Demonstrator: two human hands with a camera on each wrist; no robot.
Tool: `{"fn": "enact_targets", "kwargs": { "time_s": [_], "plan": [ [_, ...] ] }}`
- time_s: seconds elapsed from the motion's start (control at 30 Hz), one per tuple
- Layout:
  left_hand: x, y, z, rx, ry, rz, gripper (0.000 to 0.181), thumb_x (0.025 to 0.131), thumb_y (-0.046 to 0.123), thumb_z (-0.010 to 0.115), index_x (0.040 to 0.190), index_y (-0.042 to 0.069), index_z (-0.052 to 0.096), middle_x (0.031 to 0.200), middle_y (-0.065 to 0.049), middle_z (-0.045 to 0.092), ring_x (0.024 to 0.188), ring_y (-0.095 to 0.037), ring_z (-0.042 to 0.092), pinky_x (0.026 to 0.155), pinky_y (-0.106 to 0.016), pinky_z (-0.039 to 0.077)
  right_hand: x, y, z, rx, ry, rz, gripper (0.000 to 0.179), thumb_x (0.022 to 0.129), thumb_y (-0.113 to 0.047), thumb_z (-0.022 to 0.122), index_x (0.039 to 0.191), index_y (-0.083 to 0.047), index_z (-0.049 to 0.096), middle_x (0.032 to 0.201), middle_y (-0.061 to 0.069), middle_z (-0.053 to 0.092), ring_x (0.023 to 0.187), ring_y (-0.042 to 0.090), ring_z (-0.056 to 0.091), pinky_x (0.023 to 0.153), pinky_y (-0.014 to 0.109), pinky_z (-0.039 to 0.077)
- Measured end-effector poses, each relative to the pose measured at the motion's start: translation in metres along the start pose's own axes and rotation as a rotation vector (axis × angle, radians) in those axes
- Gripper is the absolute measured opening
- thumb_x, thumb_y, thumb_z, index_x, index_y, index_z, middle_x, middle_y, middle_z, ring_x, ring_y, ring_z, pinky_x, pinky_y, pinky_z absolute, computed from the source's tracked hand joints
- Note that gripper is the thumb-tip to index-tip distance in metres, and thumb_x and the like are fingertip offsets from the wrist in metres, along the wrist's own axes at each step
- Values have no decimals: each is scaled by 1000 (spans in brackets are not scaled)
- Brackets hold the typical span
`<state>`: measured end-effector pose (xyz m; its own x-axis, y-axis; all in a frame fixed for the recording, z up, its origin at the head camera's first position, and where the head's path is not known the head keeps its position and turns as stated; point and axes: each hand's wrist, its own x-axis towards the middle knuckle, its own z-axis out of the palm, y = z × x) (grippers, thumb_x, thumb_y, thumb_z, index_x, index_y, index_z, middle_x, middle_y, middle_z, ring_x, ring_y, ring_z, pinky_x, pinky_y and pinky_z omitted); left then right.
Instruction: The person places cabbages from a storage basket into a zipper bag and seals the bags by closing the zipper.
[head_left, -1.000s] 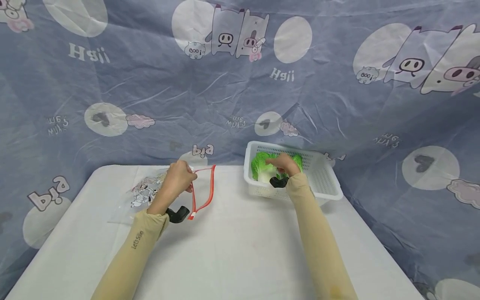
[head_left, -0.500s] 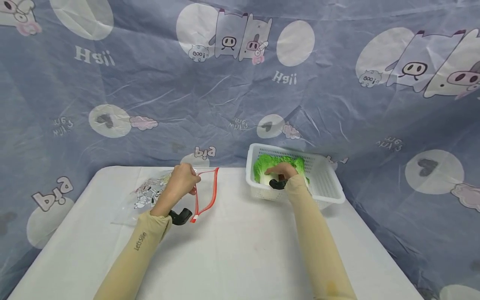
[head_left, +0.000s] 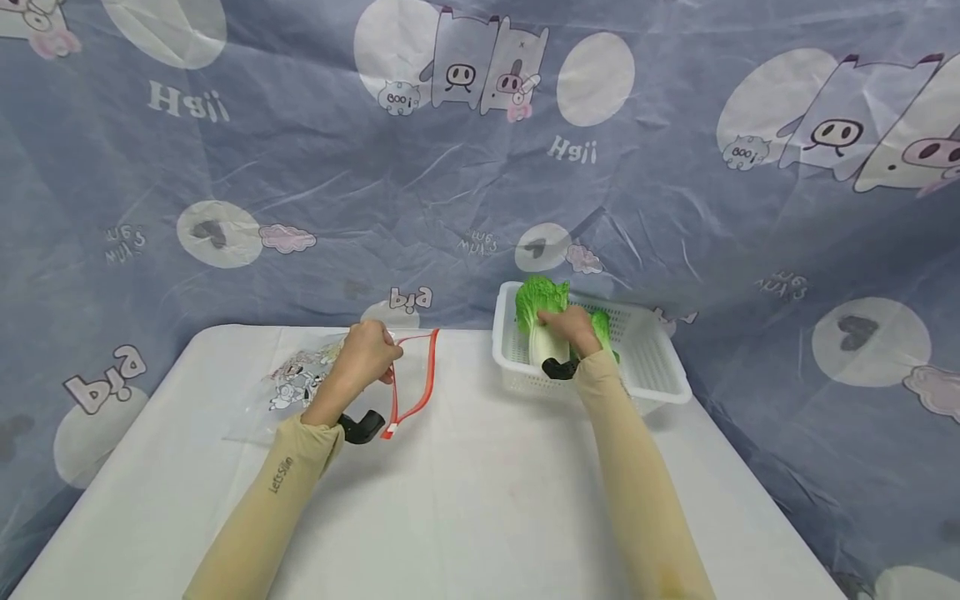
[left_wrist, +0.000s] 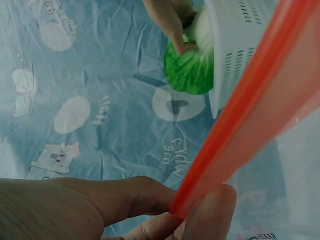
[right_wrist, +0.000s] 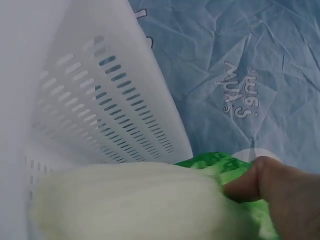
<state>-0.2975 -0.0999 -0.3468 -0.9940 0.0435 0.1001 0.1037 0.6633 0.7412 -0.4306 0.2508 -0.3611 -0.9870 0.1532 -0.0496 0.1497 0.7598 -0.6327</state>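
My left hand [head_left: 366, 354] pinches the red zip edge of a clear zip bag [head_left: 292, 387] printed with cartoon figures. The bag's mouth gapes to the right of that hand, and in the left wrist view the red strip [left_wrist: 225, 130] runs up from between thumb and finger. At the right, my right hand [head_left: 573, 327] grips a Chinese cabbage [head_left: 546, 300] with green leaves and a white stem [right_wrist: 135, 200]. The cabbage leans up against the left part of a white slotted basket [head_left: 652, 354], its leaves above the rim. Another green leafy piece [head_left: 602, 327] shows behind the hand inside the basket.
A white-covered table [head_left: 480, 467] bears the bag at left and the basket at right. Behind its far edge hangs a blue-grey cartoon-printed cloth [head_left: 405, 200]. Black wrist mounts [head_left: 362, 427] sit on both wrists.
My right hand has taken hold of the cabbage and raised its leafy end above the basket rim. The left hand keeps its pinch on the bag's edge, almost in place.
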Motion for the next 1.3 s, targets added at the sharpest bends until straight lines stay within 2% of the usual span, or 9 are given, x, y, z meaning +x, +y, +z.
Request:
{"fn": "enact_targets", "kwargs": {
  "time_s": [0.1,0.17,0.23,0.37,0.53,0.7,0.83,1.03,1.3],
  "plan": [
    [1,0,-1,-15,-1,-3,18,86,6,60,69,1,63,55,-9,63,44,-16,65,51,-29,56,-4,-8,2,82,153,-46,42,83,-46,62,82,-5,52,84,9,49,70,20,47,57,29,44],
    [2,0,-1,-27,-9,-6,17,86,6,60,70,0,63,55,-9,63,44,-17,65,51,-29,56,-11,-13,4,119,268,-86,40,81,-46,62,79,-9,48,80,7,48,66,20,47,53,30,43],
    [2,-1,-1,-37,-15,-9,17,87,6,60,71,0,62,55,-9,64,45,-18,66,51,-29,56,-20,-20,6,172,369,-128,42,80,-46,63,86,-6,51,84,9,52,71,22,51,58,33,47],
    [2,-1,-1,-44,-13,-9,15,87,7,60,74,0,62,56,-8,64,45,-16,65,52,-29,57,-44,-35,13,280,537,-249,61,78,-42,66,120,0,49,109,17,57,97,31,56,81,45,49],
    [1,-1,-2,-55,-8,-10,12,87,7,60,79,-1,62,58,-8,65,45,-15,65,53,-30,57,-75,-44,33,401,653,-490,63,76,-26,67,131,-4,46,118,17,57,107,31,57,91,47,47],
    [1,-1,-1,-71,-17,-5,13,87,7,58,77,0,62,58,-10,66,48,-19,67,53,-30,57,-99,-42,61,544,631,-666,64,73,-13,65,134,-7,45,118,14,59,104,26,59,87,43,48],
    [1,0,0,-83,-16,8,16,87,7,58,74,0,63,57,-11,66,49,-20,68,55,-30,58,-112,-44,81,693,570,-697,61,75,-7,65,133,-5,46,117,15,60,101,22,59,86,33,49],
    [0,0,1,-132,-36,15,15,88,6,57,77,-1,61,61,-12,65,50,-20,68,56,-31,58,-149,-65,98,764,492,-647,51,83,-6,61,131,5,47,108,22,60,93,18,60,82,29,50],
    [-2,6,7,-113,-72,26,12,90,8,54,83,1,59,68,-11,66,54,-19,69,58,-30,56,-178,-80,118,797,291,-435,29,87,-3,60,115,2,55,97,10,62,86,10,57,80,26,50]
  ]
}}
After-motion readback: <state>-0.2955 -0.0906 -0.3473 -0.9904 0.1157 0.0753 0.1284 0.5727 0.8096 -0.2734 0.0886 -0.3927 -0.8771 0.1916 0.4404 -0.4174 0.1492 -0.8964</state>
